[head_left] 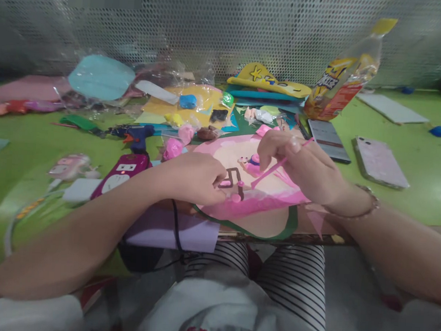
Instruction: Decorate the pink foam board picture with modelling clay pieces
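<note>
A pink and cream paper cutout (272, 220) with a green border lies at the table's front edge. On it sit a brown clay outline (236, 173) with small pink bits and a pink and blue clay snail (255, 163). My right hand (300, 166) is closed round a thin pink modelling stick (269, 173), whose flattened lower end is over the pink part of the cutout, right of the brown outline. My left hand (198, 179) rests on the cutout's left side with curled fingers beside the brown outline. Whatever its fingertips pinch is hidden.
Bagged clay lumps (173, 148), a blue glue gun (139, 136) and a magenta power socket (122, 174) are at left. A yellow felt hat shape (261, 75) lies behind. At right are a drink bottle (342, 83), a dark phone (328, 139) and a pink-cased phone (380, 161).
</note>
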The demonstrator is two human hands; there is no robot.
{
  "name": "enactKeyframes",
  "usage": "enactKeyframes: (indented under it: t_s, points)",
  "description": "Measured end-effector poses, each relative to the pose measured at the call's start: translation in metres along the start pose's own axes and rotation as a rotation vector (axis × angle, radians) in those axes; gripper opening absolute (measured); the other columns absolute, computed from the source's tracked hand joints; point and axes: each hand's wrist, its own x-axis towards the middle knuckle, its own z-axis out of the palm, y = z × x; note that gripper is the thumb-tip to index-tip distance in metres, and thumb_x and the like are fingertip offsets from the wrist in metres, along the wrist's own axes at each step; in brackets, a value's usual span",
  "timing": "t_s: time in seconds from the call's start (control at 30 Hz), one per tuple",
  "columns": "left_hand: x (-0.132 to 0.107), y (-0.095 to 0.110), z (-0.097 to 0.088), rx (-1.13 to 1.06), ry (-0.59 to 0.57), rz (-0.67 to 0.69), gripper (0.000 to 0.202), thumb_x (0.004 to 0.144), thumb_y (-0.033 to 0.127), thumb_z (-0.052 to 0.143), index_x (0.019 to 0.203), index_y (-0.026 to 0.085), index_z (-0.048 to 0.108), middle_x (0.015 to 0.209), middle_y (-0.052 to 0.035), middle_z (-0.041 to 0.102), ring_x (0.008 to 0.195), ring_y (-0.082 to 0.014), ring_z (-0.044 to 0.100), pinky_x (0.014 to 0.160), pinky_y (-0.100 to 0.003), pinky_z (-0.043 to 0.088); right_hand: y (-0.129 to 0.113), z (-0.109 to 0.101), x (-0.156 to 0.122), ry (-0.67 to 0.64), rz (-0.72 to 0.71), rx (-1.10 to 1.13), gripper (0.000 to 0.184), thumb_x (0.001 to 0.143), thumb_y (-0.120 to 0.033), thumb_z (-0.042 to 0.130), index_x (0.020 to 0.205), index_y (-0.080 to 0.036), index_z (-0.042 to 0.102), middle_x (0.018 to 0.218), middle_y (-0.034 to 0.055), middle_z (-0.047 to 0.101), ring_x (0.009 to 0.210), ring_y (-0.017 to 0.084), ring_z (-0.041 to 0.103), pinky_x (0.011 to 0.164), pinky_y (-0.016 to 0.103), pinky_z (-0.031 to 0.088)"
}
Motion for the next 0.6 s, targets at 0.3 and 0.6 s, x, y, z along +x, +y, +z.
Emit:
enactKeyframes:
  t_s: [0.3,0.6]
  points:
    - [-0.002,0.001,0.002,0.121,-0.163,-0.058,0.043,0.052,0.06,0.067,0.039,0.022,0.054,0.032,0.0003,0.042,0.033,-0.0117,0.032,0.045,-0.029,0.019,0.001,0.014,0.004,-0.179,0.2,0.225,0.03,0.095,-0.034,0.04,0.078,-0.014,0.055,0.072,0.0024,0.061,0.067,0.01,0.062,0.063,0.022,0.05]
    - [0.0,-0.002,0.006,0.187,-0.162,-0.188,0.038,0.051,0.061,0.066,0.048,0.023,0.063,0.032,-0.0006,0.043,0.036,-0.0146,0.037,0.048,-0.029,0.021,0.0,0.01,0.006,-0.202,0.255,0.202,0.013,0.082,-0.007,0.048,0.083,-0.014,0.059,0.077,0.0017,0.065,0.072,0.011,0.063,0.066,0.023,0.05]
